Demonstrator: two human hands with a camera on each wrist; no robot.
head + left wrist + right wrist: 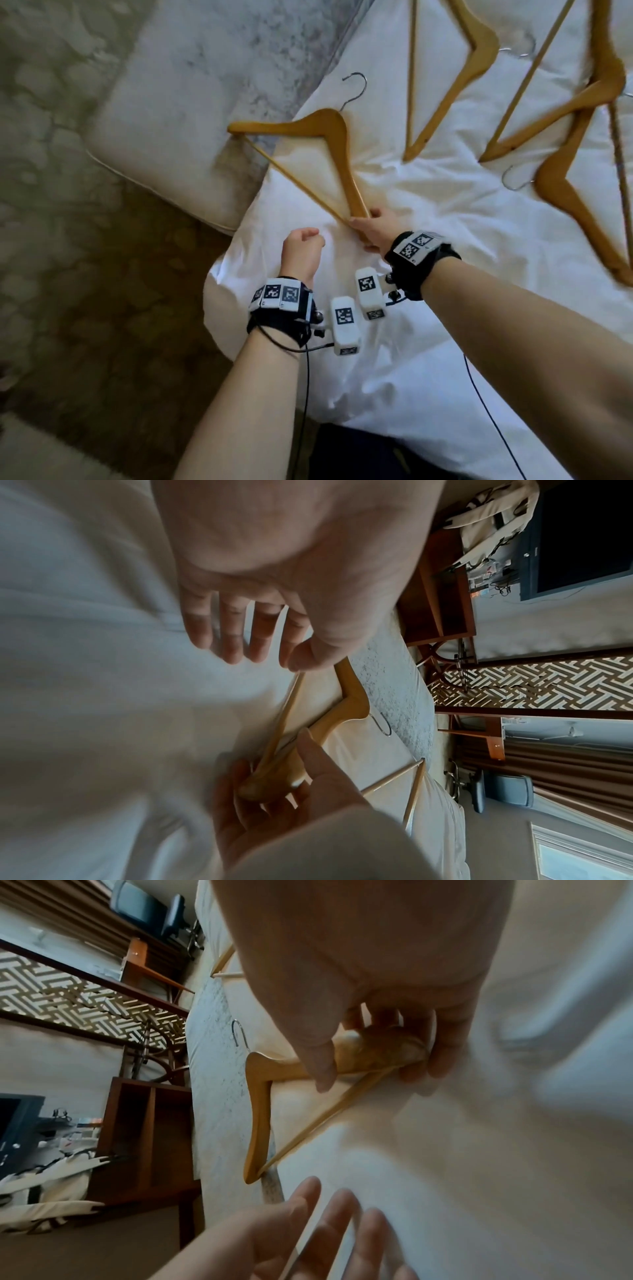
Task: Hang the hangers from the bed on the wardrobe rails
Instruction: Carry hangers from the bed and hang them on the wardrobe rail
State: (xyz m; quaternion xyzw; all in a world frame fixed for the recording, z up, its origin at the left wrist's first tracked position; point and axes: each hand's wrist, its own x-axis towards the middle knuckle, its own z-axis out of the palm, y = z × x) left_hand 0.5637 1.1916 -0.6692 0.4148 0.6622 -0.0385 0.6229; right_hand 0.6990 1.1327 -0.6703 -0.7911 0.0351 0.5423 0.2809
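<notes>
Several wooden hangers with metal hooks lie on the white bed (445, 246). The nearest hanger (332, 137) (346, 712) (258, 1096) lies at the bed's left edge, its hook (356, 89) pointing away from me. My right hand (368, 226) (369, 1064) grips its near arm tip, thumb on top and fingers underneath. My left hand (305, 238) (253, 647) hovers just left of it with relaxed fingers, holding nothing. Three more hangers (472, 68) (596, 92) (575, 212) lie farther right. No wardrobe rail is in view.
A pale cushioned bench (164, 120) stands against the bed's left side, with patterned carpet (51, 171) beyond it. A dark wooden shelf unit (147, 1137) and a lattice screen (68, 996) stand across the room. Cables hang from both wrist bands.
</notes>
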